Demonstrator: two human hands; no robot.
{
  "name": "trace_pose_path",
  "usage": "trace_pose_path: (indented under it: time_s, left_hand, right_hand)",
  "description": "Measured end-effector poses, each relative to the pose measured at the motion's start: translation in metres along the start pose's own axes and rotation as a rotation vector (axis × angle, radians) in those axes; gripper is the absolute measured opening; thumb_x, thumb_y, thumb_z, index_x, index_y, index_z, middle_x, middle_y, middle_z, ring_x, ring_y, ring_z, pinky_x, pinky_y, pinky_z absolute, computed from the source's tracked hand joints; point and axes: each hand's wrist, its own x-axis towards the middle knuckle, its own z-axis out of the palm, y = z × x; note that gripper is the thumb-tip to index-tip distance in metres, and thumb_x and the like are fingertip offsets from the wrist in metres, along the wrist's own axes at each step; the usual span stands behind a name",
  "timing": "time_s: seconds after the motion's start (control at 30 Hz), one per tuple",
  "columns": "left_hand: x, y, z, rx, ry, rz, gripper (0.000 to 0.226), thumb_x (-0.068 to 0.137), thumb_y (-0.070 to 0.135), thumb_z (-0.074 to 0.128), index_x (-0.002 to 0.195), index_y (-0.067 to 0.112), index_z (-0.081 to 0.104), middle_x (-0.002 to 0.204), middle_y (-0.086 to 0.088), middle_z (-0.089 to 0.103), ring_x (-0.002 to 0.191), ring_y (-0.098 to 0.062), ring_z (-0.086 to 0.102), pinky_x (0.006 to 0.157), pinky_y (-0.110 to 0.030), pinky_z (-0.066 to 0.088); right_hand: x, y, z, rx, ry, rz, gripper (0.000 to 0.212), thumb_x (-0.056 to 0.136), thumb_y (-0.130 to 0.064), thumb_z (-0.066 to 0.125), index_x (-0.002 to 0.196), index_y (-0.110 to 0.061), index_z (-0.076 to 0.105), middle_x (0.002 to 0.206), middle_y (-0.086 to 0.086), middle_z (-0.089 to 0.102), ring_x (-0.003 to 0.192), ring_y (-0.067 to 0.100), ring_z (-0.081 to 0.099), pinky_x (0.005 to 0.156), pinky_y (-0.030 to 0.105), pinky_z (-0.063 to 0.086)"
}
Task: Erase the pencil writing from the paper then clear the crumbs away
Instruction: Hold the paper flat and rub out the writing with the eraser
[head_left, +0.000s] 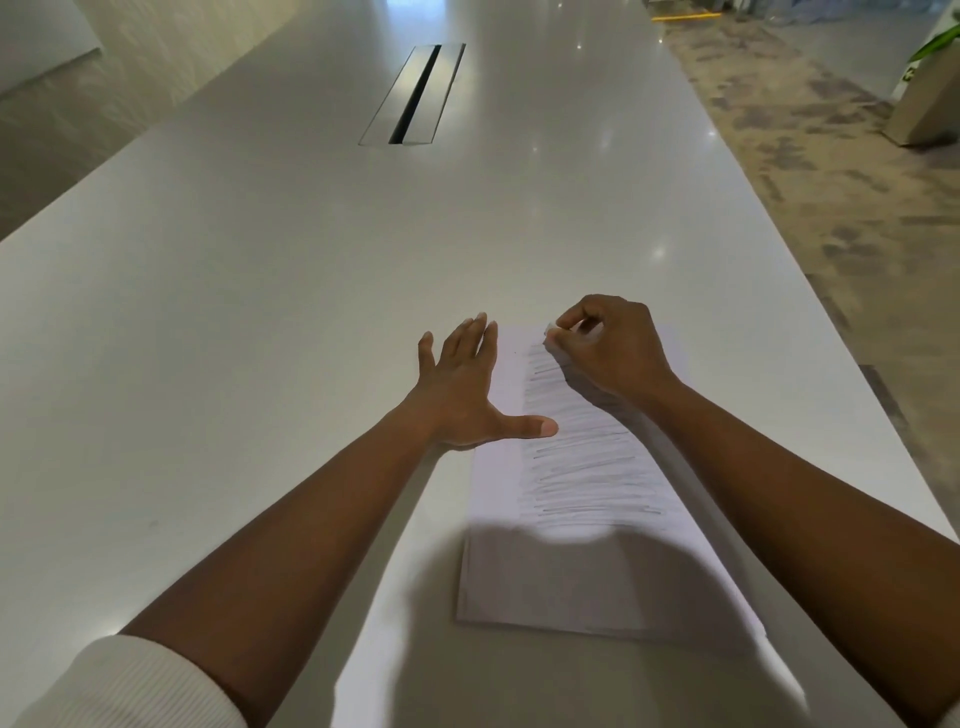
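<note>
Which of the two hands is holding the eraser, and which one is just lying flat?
The right hand pinches the small white eraser at the top of the pencil scribble. The left hand lies flat, fingers spread, on the paper's left edge.

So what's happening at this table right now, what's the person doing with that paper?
A person is erasing pencil scribbles from a sheet of paper on a long white table. The left hand lies flat with spread fingers on the sheet's left edge, holding it down. The right hand pinches a small eraser at the top of the pencil lines. Nearly all the writing is still there, so the job looks barely begun.
</note>
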Motion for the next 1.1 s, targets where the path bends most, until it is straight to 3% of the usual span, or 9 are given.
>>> trace_pose_path:
  time_s: [0.13,0.33,0.53,0.63,0.67,0.73,0.8,1.1]
  left_hand:
    - [0.0,0.0,-0.002,-0.019,-0.011,0.006,0.166,0.037,0.115,0.021,0.161,0.012,-0.019,0.17,-0.002,-0.024,0.154,-0.013,-0.028,0.121,-0.057,-0.021]
    - [0.002,-0.003,-0.003,-0.027,-0.024,0.021,0.163,0.042,0.112,0.033,0.161,0.013,-0.019,0.17,-0.001,-0.023,0.153,-0.012,-0.028,0.121,-0.056,-0.021]
    - [0.003,-0.004,-0.001,-0.006,-0.007,0.02,0.157,0.042,0.112,0.028,0.163,0.023,-0.016,0.17,0.0,-0.024,0.154,-0.014,-0.028,0.12,-0.057,-0.021]
    - [0.002,-0.003,0.0,0.004,0.002,0.023,0.157,0.038,0.114,0.021,0.163,0.026,-0.015,0.17,0.0,-0.024,0.154,-0.015,-0.028,0.121,-0.059,-0.02]
    - [0.002,-0.003,0.0,0.005,0.003,0.021,0.157,0.037,0.114,0.02,0.163,0.027,-0.015,0.17,0.0,-0.024,0.154,-0.015,-0.028,0.121,-0.059,-0.02]
    - [0.003,-0.003,0.001,0.009,0.005,0.019,0.158,0.035,0.115,0.018,0.163,0.028,-0.015,0.17,0.0,-0.025,0.154,-0.015,-0.028,0.121,-0.059,-0.02]
    - [0.003,-0.004,0.002,0.004,0.008,0.02,0.158,0.036,0.115,0.019,0.163,0.028,-0.015,0.17,0.0,-0.024,0.154,-0.015,-0.029,0.121,-0.059,-0.02]
    - [0.002,-0.004,-0.001,0.01,0.024,0.061,0.156,0.04,0.115,0.023,0.163,0.027,-0.012,0.17,0.001,-0.026,0.154,-0.015,-0.029,0.12,-0.06,-0.019]
  right_hand:
    - [-0.002,0.001,-0.004,-0.03,0.031,0.087,0.01,0.079,-0.035,0.073,0.074,-0.027,0.07,0.068,-0.02,0.062,0.075,0.004,0.063,0.092,0.045,0.05]
    - [-0.008,0.002,-0.001,0.017,0.008,0.164,0.012,0.081,-0.033,0.072,0.073,-0.03,0.064,0.07,-0.019,0.063,0.078,0.004,0.063,0.108,0.057,0.036]
    - [-0.013,0.0,0.002,-0.037,0.012,0.107,0.013,0.083,-0.034,0.072,0.074,-0.029,0.064,0.072,-0.016,0.065,0.074,0.002,0.061,0.111,0.058,0.028]
    - [-0.017,-0.002,0.005,-0.063,-0.005,0.024,0.013,0.084,-0.032,0.072,0.076,-0.024,0.066,0.078,-0.011,0.068,0.075,0.005,0.062,0.115,0.052,0.024]
    - [-0.018,-0.003,0.006,-0.064,-0.017,-0.007,0.013,0.084,-0.032,0.072,0.076,-0.023,0.067,0.079,-0.01,0.068,0.075,0.007,0.062,0.112,0.046,0.029]
    - [-0.02,-0.006,0.008,-0.062,-0.04,-0.044,0.012,0.084,-0.031,0.073,0.078,-0.022,0.068,0.079,-0.01,0.067,0.077,0.01,0.062,0.087,0.032,0.045]
    - [-0.021,-0.008,0.009,-0.105,-0.06,-0.063,0.01,0.084,-0.03,0.072,0.079,-0.021,0.07,0.082,-0.009,0.067,0.08,0.011,0.061,0.068,0.026,0.043]
    - [-0.018,-0.01,0.009,-0.146,-0.115,-0.033,0.009,0.086,-0.026,0.071,0.086,-0.018,0.075,0.09,-0.006,0.07,0.082,0.013,0.062,0.07,0.027,0.046]
